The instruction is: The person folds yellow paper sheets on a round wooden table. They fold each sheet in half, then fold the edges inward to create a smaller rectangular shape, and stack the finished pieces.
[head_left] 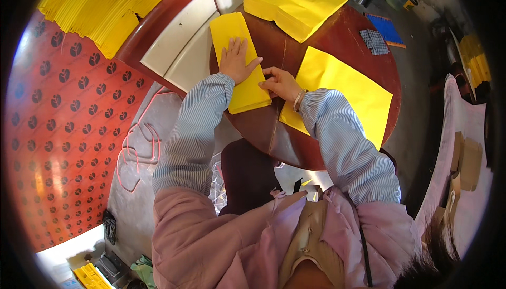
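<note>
Seen from above, a person in a pink top with blue striped sleeves leans over a round dark-red wooden table (337, 41). The left hand (235, 59) lies flat, palm down, fingers stretched out and slightly spread, thumb held wide, pressing on a long folded yellow paper strip (245, 91) that runs away from the person across the table's left part. The right hand (280, 83) rests at the strip's right edge, fingers curled loosely together, fingertips touching the paper; whether they pinch it cannot be told. A bracelet sits at that wrist.

Just right of the right forearm lies a flat yellow paper sheet (348, 91), reaching the table's near right edge. Farther off, at the table's far edge, sits a thick stack of yellow paper sheets (298, 1). Beyond the table to the right lie a small blue mat (387, 29) and a grey studded block (374, 41). Far left, many folded yellow strips (100, 9) are piled above a red sheet patterned with dark round marks (58, 125).
</note>
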Available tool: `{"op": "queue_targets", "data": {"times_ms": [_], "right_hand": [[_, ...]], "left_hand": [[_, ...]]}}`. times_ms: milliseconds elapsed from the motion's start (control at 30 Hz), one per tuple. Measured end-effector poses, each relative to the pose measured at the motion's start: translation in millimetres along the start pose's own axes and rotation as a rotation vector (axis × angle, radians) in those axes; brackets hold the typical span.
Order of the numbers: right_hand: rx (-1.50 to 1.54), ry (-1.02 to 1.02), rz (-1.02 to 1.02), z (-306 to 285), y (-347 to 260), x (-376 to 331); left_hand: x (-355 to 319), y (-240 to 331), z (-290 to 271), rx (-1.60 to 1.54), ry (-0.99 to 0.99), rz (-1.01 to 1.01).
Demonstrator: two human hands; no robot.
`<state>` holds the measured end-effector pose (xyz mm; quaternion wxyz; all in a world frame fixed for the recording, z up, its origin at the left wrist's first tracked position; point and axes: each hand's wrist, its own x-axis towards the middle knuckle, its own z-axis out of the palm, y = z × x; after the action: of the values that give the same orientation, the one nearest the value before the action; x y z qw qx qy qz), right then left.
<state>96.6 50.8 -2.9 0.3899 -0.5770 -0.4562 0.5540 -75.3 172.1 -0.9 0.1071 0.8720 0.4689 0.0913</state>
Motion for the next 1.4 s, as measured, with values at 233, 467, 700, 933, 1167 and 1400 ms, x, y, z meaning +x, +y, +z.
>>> {"op": "queue_targets", "data": {"times_ms": [233, 467, 700, 933, 1167, 1400], "right_hand": [[0.078, -0.031, 0.089, 4, -16, -31], [-0.156, -0.032, 0.051, 6, -37, -64], [-0.162, 0.136, -0.19, -25, -11, -157], [-0.116, 0.523, -0.064, -158, 26, -244], [-0.608, 0.881, -0.441, -369, 41, -85], [-1.393, 0.843, 0.004, -466, 83, 37]], "left_hand": [[-2, -8, 23, 0.139, 0.105, 0.048], [-1, -5, 3, -0.012, 0.034, 0.02], [-97, 23, -39, -0.044, 0.137, 0.185], [-198, 120, -42, -0.688, 0.249, 0.217], [-175, 232, 9, -0.747, 0.238, 0.253], [-151, 261, 35, -0.525, 0.218, 0.184]]}}
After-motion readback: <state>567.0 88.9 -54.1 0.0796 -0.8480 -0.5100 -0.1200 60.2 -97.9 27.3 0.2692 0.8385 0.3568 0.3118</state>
